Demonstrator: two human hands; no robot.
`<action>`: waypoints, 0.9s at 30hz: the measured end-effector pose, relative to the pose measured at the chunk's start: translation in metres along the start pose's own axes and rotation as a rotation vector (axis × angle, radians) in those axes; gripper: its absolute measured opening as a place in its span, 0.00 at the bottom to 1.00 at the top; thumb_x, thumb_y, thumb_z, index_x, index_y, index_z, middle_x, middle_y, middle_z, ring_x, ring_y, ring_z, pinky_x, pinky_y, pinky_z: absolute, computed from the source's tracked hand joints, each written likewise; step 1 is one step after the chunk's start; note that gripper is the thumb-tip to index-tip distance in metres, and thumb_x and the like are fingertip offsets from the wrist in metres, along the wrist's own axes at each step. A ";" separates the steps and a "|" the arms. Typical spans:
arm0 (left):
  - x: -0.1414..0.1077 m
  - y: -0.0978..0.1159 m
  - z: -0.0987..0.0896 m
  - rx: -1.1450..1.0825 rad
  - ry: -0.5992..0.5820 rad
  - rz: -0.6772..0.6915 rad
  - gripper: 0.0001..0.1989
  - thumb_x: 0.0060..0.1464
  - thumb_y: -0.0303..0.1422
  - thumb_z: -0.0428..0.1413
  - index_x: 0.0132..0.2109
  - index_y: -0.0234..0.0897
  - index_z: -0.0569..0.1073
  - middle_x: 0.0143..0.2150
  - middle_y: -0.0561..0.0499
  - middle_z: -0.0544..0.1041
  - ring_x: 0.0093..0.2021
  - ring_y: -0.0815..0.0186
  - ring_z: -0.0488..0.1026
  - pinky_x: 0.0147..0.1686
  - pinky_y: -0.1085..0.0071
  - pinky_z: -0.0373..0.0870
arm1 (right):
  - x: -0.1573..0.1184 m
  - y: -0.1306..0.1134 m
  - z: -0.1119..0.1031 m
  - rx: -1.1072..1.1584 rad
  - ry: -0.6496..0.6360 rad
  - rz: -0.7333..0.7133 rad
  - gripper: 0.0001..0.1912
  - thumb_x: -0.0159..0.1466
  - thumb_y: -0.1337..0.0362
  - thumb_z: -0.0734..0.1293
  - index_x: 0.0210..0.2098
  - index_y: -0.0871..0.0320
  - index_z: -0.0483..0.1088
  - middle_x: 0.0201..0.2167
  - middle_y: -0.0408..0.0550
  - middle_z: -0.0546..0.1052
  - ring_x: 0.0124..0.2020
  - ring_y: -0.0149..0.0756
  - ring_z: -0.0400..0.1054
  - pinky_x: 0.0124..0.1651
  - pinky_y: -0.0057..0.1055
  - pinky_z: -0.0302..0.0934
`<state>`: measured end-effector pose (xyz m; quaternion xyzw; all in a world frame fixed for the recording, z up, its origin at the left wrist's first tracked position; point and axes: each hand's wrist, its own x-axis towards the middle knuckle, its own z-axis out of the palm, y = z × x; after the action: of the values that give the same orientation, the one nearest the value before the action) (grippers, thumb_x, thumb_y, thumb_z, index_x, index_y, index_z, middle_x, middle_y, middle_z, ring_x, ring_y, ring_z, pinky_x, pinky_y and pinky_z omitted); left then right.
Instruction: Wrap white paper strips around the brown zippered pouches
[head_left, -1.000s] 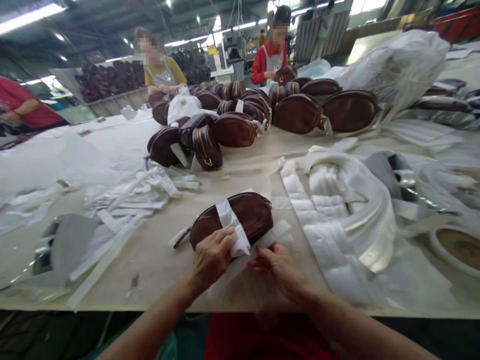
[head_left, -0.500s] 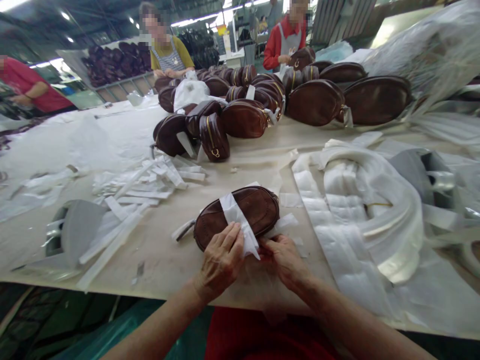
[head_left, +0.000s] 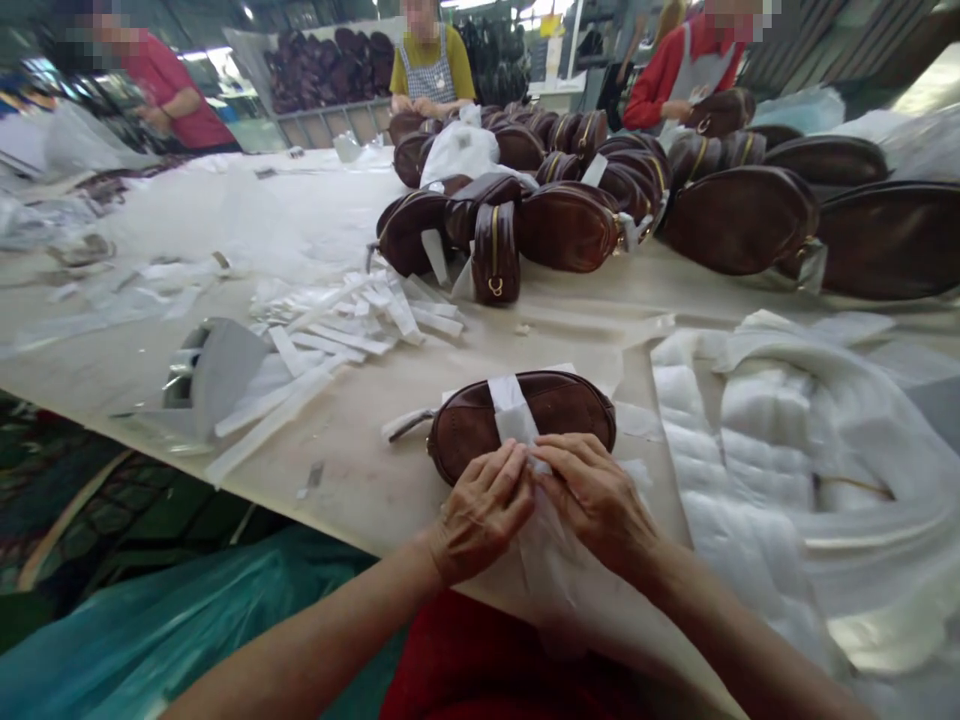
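A small dark brown oval leather bag [head_left: 574,405] lies on the table in front of me, a zip pull with a white wrap sticking out at its left end. Across its middle runs a white paper strip [head_left: 513,405]. My left hand [head_left: 481,515] presses its gathered fingertips on the strip at the bag's near edge. Close beside it, my right hand [head_left: 596,495] pinches the same strip between thumb and fingers. The fingertips of both hands almost meet, hiding part of the strip. Thin translucent sheet hangs below my hands toward the table edge.
Loose white strips [head_left: 360,320] lie left, near a grey tape dispenser [head_left: 214,375]. White foam sheeting [head_left: 757,420] is heaped right. Several brown bags [head_left: 570,225] crowd the far side. Three people stand beyond the table; teal plastic [head_left: 187,610] hangs below its near edge.
My view has swung left. My right hand has moved from the bag's near right side up onto the strip beside my left hand. The strip now bends down over the bag's near edge.
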<state>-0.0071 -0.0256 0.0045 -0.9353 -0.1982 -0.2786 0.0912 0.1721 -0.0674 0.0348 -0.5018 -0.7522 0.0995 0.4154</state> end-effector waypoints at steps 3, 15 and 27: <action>-0.001 0.000 0.001 -0.061 0.025 -0.033 0.11 0.61 0.23 0.45 0.46 0.26 0.70 0.51 0.36 0.72 0.58 0.53 0.65 0.51 0.60 0.69 | -0.003 0.011 0.007 -0.032 -0.095 -0.018 0.12 0.64 0.69 0.62 0.46 0.59 0.71 0.44 0.53 0.76 0.45 0.40 0.67 0.48 0.40 0.66; -0.001 -0.003 -0.001 -0.242 0.046 -0.115 0.12 0.61 0.25 0.45 0.49 0.30 0.68 0.46 0.41 0.74 0.55 0.59 0.68 0.50 0.65 0.69 | -0.005 0.030 0.000 0.070 -0.188 -0.086 0.14 0.63 0.63 0.65 0.49 0.53 0.70 0.46 0.51 0.76 0.45 0.40 0.69 0.47 0.41 0.67; 0.006 -0.002 -0.002 -0.311 0.002 -0.229 0.09 0.61 0.31 0.50 0.47 0.32 0.69 0.45 0.43 0.75 0.51 0.62 0.71 0.50 0.66 0.70 | -0.013 0.036 0.010 -0.133 -0.129 -0.230 0.13 0.63 0.67 0.64 0.48 0.56 0.70 0.47 0.51 0.77 0.43 0.40 0.69 0.45 0.39 0.67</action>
<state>-0.0046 -0.0223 0.0093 -0.9091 -0.2577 -0.3155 -0.0867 0.1915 -0.0588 0.0011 -0.4313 -0.8347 0.0332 0.3408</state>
